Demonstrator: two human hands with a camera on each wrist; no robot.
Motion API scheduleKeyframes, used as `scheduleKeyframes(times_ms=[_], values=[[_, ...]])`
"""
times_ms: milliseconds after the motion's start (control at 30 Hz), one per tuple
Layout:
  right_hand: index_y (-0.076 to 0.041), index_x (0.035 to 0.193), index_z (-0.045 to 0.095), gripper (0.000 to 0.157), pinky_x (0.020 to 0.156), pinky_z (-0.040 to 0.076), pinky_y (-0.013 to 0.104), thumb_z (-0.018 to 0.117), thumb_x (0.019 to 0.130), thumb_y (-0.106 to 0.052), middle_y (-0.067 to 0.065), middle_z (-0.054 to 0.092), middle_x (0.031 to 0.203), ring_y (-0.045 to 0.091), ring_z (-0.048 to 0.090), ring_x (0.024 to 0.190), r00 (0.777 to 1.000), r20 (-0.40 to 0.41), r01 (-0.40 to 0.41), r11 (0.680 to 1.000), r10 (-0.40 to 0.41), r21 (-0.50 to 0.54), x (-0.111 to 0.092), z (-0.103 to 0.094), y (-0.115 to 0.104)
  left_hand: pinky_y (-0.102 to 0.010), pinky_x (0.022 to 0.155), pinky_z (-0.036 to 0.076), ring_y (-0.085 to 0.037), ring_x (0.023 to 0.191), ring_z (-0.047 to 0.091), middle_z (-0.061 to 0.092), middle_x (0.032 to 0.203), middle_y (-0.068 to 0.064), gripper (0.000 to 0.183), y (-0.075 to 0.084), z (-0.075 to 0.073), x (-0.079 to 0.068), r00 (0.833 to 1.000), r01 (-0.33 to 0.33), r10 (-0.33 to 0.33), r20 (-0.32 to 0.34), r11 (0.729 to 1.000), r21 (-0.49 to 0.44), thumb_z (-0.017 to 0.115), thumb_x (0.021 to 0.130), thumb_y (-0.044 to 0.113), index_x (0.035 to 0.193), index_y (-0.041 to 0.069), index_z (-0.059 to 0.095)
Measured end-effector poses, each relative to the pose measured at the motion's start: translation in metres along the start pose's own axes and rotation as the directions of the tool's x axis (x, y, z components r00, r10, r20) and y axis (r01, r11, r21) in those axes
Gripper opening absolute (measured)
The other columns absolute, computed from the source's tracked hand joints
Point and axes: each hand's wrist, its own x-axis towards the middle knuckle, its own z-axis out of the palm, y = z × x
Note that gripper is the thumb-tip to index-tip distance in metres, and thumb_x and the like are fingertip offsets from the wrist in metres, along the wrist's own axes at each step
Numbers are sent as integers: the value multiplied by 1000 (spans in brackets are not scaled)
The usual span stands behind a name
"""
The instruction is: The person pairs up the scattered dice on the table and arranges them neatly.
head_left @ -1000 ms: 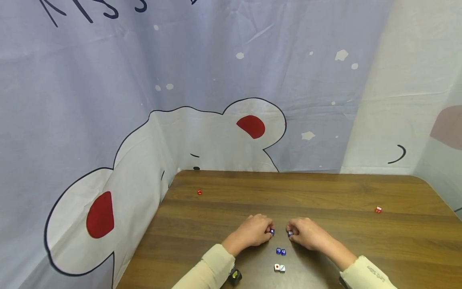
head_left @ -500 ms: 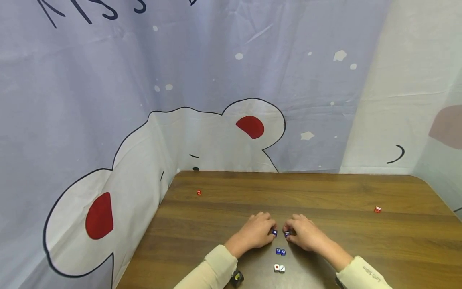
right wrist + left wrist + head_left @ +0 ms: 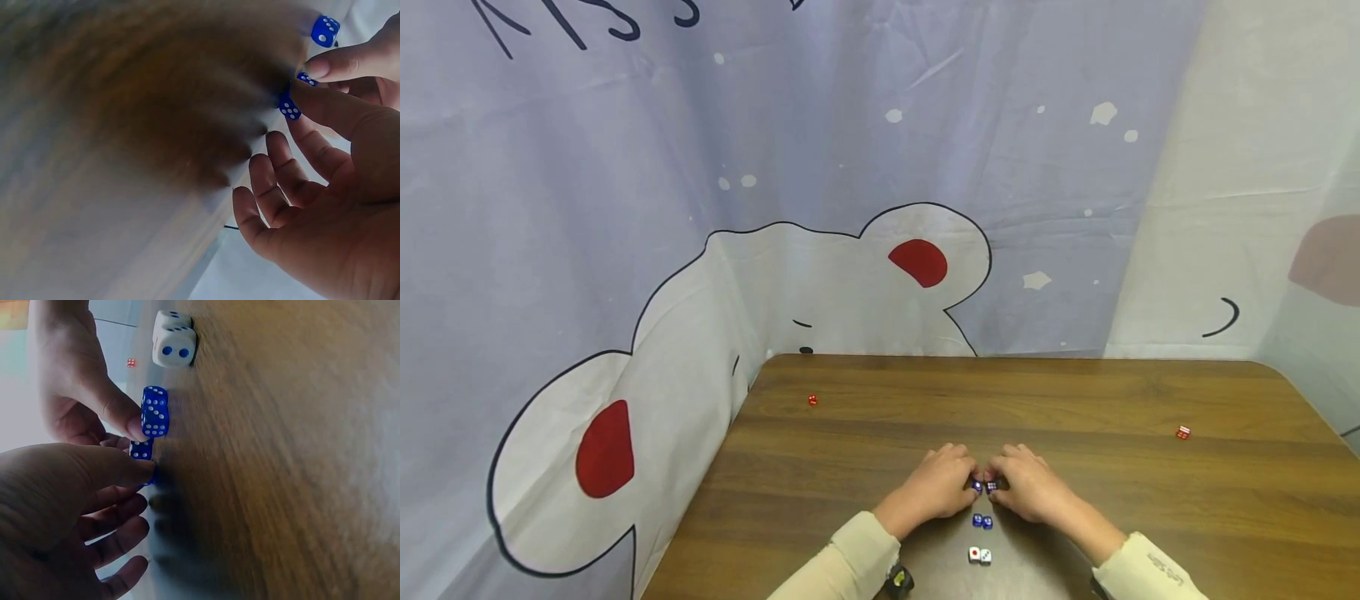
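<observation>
My left hand (image 3: 936, 485) pinches a blue die (image 3: 977, 486) between thumb and fingers. Facing it, my right hand (image 3: 1030, 483) pinches another blue die (image 3: 992, 487), and the two dice are side by side with hardly a gap in the head view. Closer to me on the table lies a pair of blue dice (image 3: 982, 522), one against the other. Nearer still sits a pair of white dice (image 3: 980, 556). In the left wrist view my left thumb covers much of its die, while the blue pair (image 3: 155, 412) shows just past the fingertips.
One small red die (image 3: 813, 400) lies at the far left of the wooden table (image 3: 1075, 400). Red dice (image 3: 1183, 432) lie close together at the right. A printed curtain (image 3: 820, 283) hangs along the table's back and left edges.
Both hands have moved toward each other, bringing their blue dice from clearly apart to nearly together. The blue pair, the white pair and the red dice stay in place.
</observation>
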Motion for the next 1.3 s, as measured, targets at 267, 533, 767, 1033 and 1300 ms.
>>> scheduleKeyframes(times_ms=[267, 533, 767, 1033, 1300], values=[[-17, 82, 65, 26, 74, 44, 40, 88, 72, -12, -6, 53, 85, 17, 49, 85, 999, -4, -33, 999, 33, 5, 0, 3, -3, -25, 73, 39, -8, 87, 49, 55, 90, 10, 15, 2, 4, 0, 1000, 25, -25, -8, 1000, -13, 78, 86, 32, 91, 21, 70], [-18, 90, 69, 25, 77, 45, 42, 88, 73, -18, -6, 58, 91, 18, 52, 89, 1000, 13, -27, 999, 26, 45, -2, -4, 2, -25, 77, 39, -7, 95, 48, 61, 106, 10, 30, -9, 2, -6, 999, 43, -42, 10, 996, -76, 80, 85, 36, 111, 22, 71], [-18, 103, 73, 27, 82, 47, 54, 84, 79, -22, 0, 63, 103, 30, 57, 103, 999, -38, -25, 999, 26, 23, -7, -25, 22, -34, 90, 43, -15, 114, 51, 59, 125, 4, 34, -42, -13, -16, 998, 60, -62, -23, 996, -61, 78, 88, 37, 118, 24, 69], [-17, 108, 73, 30, 83, 45, 65, 84, 80, -22, 11, 63, 114, 41, 55, 110, 988, -152, -21, 1000, 19, -14, -21, -47, 67, -52, 107, 37, -29, 139, 41, 46, 152, -7, 36, -102, -33, -26, 986, 146, -155, -61, 981, -130, 76, 90, 34, 122, 19, 68], [-11, 112, 72, 34, 81, 42, 68, 84, 81, -17, 22, 60, 120, 49, 54, 109, 967, -255, 6, 1000, -11, -19, -34, -66, 118, -60, 110, 31, -35, 141, 37, 45, 153, -10, 38, -169, -43, -35, 955, 254, -276, -105, 949, -189, 75, 92, 30, 126, 14, 67]])
